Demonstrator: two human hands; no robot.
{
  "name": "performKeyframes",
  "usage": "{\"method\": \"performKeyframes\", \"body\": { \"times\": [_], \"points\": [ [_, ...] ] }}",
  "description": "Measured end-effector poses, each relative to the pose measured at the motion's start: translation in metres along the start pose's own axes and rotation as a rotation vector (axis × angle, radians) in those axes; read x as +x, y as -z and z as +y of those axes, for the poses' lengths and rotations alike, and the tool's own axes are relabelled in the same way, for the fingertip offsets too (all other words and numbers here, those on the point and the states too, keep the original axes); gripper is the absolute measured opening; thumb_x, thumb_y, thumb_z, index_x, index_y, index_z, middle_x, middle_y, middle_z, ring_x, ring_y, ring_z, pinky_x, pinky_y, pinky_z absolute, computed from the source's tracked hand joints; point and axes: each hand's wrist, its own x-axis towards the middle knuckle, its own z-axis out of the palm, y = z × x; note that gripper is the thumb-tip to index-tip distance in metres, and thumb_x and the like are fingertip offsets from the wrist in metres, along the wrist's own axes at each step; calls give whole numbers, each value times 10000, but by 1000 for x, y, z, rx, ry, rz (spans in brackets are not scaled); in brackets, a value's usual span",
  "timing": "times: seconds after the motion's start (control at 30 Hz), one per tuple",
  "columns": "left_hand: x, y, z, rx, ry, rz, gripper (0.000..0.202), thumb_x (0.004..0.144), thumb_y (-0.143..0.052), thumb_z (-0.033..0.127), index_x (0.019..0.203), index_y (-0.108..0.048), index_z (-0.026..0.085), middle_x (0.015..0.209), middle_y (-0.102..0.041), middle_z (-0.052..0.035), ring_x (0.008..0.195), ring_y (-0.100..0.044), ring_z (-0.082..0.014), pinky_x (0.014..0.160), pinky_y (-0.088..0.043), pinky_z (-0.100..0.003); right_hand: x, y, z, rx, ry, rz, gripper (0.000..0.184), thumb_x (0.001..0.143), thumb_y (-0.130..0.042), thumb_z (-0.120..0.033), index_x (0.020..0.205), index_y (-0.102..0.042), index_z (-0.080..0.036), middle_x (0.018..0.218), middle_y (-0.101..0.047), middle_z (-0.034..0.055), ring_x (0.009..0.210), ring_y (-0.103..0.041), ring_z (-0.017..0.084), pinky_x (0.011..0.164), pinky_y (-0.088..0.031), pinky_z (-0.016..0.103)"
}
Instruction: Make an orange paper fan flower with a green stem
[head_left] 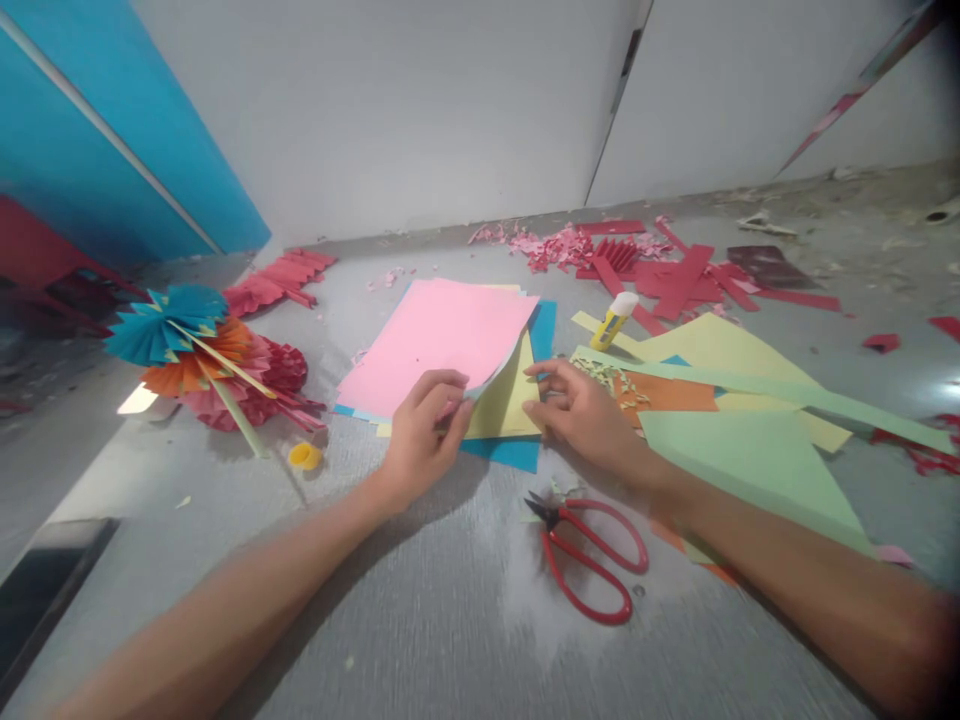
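A stack of coloured paper sheets lies on the grey floor, with a pink sheet (pixel 442 340) on top. My left hand (pixel 427 430) pinches the near right corner of the pink sheet and lifts it, so the edge curls up. Beneath it show a yellow sheet (pixel 514 385) and a blue sheet (pixel 502 455). At the right edge of the yellow sheet is my right hand (pixel 574 405), its thumb and fingers apart; whether the fingertips touch the paper is hard to tell. Red-handled scissors (pixel 592 555) lie just below my right hand.
Folded paper fans (pixel 217 350) on sticks stand at left near a yellow cap (pixel 305 457). A glue stick (pixel 615 320) stands behind green sheets (pixel 750 470) and an orange sheet (pixel 675 393). Red paper scraps (pixel 682 285) litter the floor by the white wall (pixel 420 110). A dark flat object (pixel 52 590) lies lower left.
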Motion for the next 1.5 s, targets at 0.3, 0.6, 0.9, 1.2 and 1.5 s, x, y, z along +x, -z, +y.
{"method": "performKeyframes", "body": {
  "times": [0.3,0.6,0.9,1.2,1.5],
  "points": [
    [-1,-3,-6,139,-97,-357,453,883,-730,349,1281,-567,208,1206,-709,-130,1131,-670,-293,927,-554,-466,-2,1,-2,142,19,-126,335,903,-655,-387,1196,-560,-255,846,-669,-24,465,-527,79,469,-459,262],
    [-6,-3,-7,98,157,-75,219,993,-535,216,1180,-648,204,1002,-760,-53,750,-683,-134,630,-555,-238,-7,2,-20,100,-54,238,286,889,-653,-441,1083,-584,-243,979,-744,58,794,-675,183,737,-536,357],
    [-4,-2,-11,146,-187,-275,328,940,-535,137,1223,-675,227,1229,-671,-119,925,-693,-190,760,-588,-355,-22,0,-46,368,-182,120,267,854,-672,-435,1020,-569,-252,1013,-740,68,1084,-685,254,879,-538,407],
    [-2,-2,-13,129,7,-189,168,954,-592,253,806,-623,180,690,-588,-1,617,-516,-134,596,-424,-283,-9,5,-31,434,55,29,293,881,-605,-490,1069,-588,-265,948,-752,57,1034,-710,253,912,-556,463],
    [0,2,-10,86,353,174,273,920,-630,311,729,-474,194,616,-391,58,577,-361,-99,552,-302,-263,-10,1,-12,-205,258,-46,212,931,-594,-298,1110,-706,-274,1171,-749,73,1131,-662,272,1019,-511,510]
  ]
}}
